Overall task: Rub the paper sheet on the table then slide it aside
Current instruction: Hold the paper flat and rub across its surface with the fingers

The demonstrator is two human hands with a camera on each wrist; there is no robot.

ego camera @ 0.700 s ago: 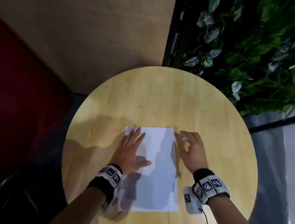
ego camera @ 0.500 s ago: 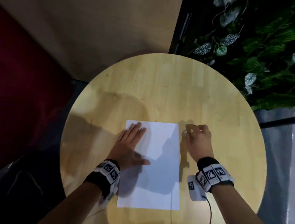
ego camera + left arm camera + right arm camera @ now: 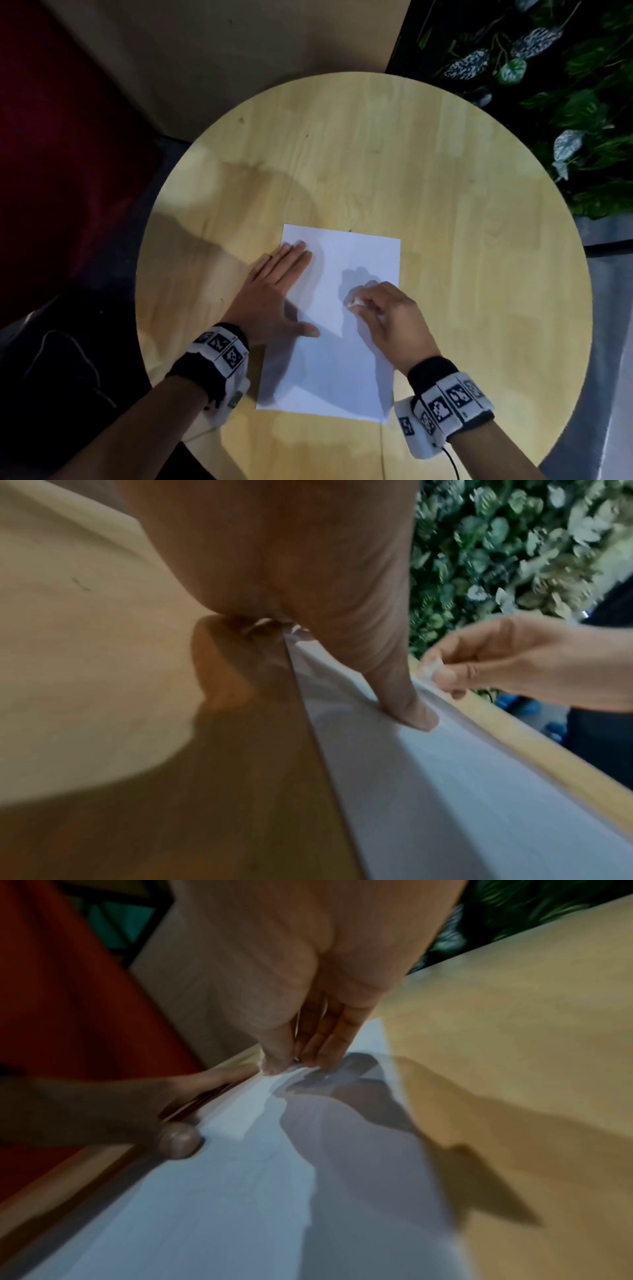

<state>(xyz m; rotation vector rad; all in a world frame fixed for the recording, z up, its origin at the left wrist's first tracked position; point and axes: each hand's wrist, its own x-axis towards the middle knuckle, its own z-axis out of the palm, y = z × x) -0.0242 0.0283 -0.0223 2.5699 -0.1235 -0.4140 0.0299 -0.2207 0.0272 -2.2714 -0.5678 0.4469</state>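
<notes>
- Since the earlier frame: right hand [image 3: 387, 317] moved off the bare bench [image 3: 445, 205] and onto the paper sheet [image 3: 356, 260], from beside its right edge to over its upper right part.
- Right fingers [image 3: 329, 1039] curled, pinching a small white object [image 3: 356, 302] at the tips, held at the sheet's surface; what the object is, cannot tell.
- Left hand [image 3: 274, 291] flat, fingers [image 3: 294, 253] straight and together, pressing on the sheet's left edge near the far corner; thumb [image 3: 411, 710] spread out onto the sheet toward the right hand.
- Paper sheet lying flat on the round wooden bench, between and under both hands, long side running away from the body, near edge close to the bench rim.
- Marker-patterned wristbands [image 3: 222, 353] on both wrists.
- Leafy green plants [image 3: 548, 68] beyond the right fingers, off the bench; dark red surface [image 3: 51, 137] out past the left hand.
</notes>
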